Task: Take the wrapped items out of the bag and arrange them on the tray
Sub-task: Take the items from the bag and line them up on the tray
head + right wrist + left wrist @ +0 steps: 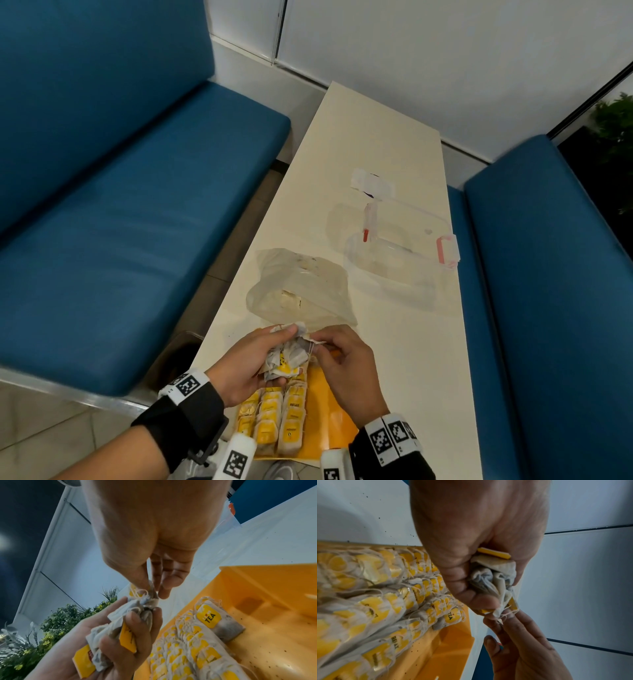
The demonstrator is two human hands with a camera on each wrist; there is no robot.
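Observation:
My left hand (253, 359) grips a crumpled bunch of tea bags (286, 358) with yellow tags above the far end of the orange tray (337, 414). My right hand (339, 353) pinches the string end of one bag at the top of that bunch (145, 599). Several tea bags (277, 421) lie in neat rows in the tray's left half. In the left wrist view the bunch (489, 577) sits in my curled fingers (462, 588). The clear plastic bag (301, 284) lies open on the table just beyond my hands.
A clear lidded container (400, 260) with red clips stands on the white table (370, 137) at the right, beyond the bag. Blue benches (120, 212) flank the table on both sides. The tray's right half (274, 615) holds only tea dust.

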